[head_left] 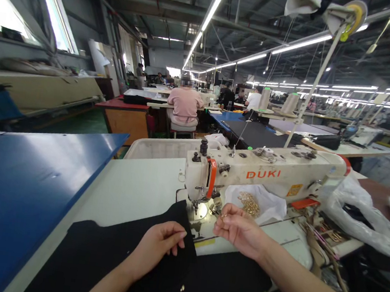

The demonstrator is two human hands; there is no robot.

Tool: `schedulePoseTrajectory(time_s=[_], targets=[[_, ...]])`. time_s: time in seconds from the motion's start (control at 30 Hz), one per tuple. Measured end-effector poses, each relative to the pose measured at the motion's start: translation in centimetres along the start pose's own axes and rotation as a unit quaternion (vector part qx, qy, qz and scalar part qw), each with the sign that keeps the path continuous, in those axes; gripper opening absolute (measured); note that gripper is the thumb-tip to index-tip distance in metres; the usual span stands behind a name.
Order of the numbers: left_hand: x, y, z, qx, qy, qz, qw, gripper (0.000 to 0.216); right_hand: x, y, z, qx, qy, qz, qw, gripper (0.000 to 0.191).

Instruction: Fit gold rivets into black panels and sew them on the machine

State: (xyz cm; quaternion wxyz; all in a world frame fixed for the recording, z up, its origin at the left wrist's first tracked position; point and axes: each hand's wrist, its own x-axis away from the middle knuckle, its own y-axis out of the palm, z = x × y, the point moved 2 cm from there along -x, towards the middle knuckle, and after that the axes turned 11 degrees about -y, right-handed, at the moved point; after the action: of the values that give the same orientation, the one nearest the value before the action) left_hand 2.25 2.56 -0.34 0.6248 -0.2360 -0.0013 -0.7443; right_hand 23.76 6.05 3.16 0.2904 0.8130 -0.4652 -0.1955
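Observation:
I sit at a cream sewing machine (276, 175) marked DUKI. My left hand (159, 246) lies on black fabric (112, 264) with its fingers curled on the cloth's edge. Just in front of the needle area (201, 208), my right hand (239, 229) pinches a small gold metal ring (224, 216). Right behind that hand lies a white bag holding several gold metal fittings (250, 204). One small gold fitting (182, 287) sits on the black fabric near my left wrist.
A blue board (15, 185) lies to the left on the white table (139, 191). Clear plastic bags (360, 213) and tan straps (319, 237) crowd the right side. A person in pink (185, 104) sits with their back turned at a station ahead. Thread cones (289, 103) stand behind the machine.

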Motion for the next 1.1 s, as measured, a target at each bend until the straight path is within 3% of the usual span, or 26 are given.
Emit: schedulePoseTrajectory(time_s=[0.23,0.4,0.47,0.63,0.87,1.1], targets=[[0.2,-0.1,0.2,0.048,0.008,0.009,0.999,0.029,-0.2,0.6,1.9,0.075,-0.022,0.005,0.997,0.025],[0.2,-0.2,0.1,0.1,0.016,0.04,0.994,0.03,-0.9,0.7,5.0,0.191,-0.055,0.138,0.97,0.041],[0.2,-0.2,0.2,0.115,0.022,0.061,0.991,0.03,-1.2,1.0,6.4,0.215,-0.06,0.162,0.961,0.044],[0.7,-0.1,0.4,0.135,0.029,0.122,0.983,0.032,-1.8,2.1,8.4,0.205,-0.075,0.168,0.961,0.042],[0.9,0.2,0.0,0.053,0.059,0.196,0.978,0.029,-1.9,2.1,8.6,0.161,-0.073,0.165,0.97,0.045],[1.0,0.3,-0.3,0.005,0.079,0.207,0.975,0.022,-2.1,2.1,9.0,0.203,-0.091,0.148,0.964,0.038]])
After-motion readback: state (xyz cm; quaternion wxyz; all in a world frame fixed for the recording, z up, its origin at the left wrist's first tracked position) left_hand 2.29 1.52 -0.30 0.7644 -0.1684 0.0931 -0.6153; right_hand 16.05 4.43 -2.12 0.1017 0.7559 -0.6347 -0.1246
